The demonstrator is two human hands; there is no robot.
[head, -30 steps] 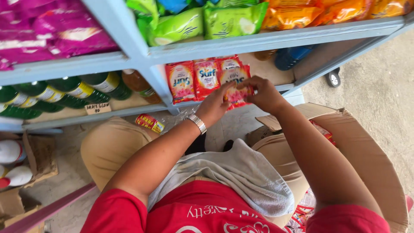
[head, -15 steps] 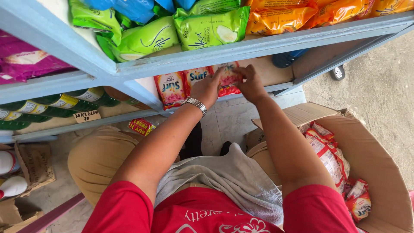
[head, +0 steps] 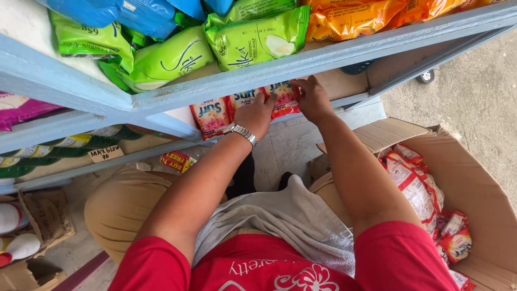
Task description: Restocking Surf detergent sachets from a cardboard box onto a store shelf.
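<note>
Shelf stock, lower tier: three red detergent sachets [head: 237, 108] stand in a row on the blue shelf [head: 344, 51]. Left hand [head: 257, 112] and right hand [head: 312, 99] both closed on the end sachet [head: 284, 99], setting it upright. Cardboard box [head: 474, 178] alongside holds many more sachets [head: 414, 186]; stocking looks early.

i see red-and-pink soap sachets [head: 245, 105] upright on the lower shelf, green pillow packs [head: 253, 37] beside orange packs [head: 350, 19] above, blue packs [head: 124, 13] at top left, and a small handwritten paper tag [head: 105, 153] on the lowest shelf's edge.
</note>
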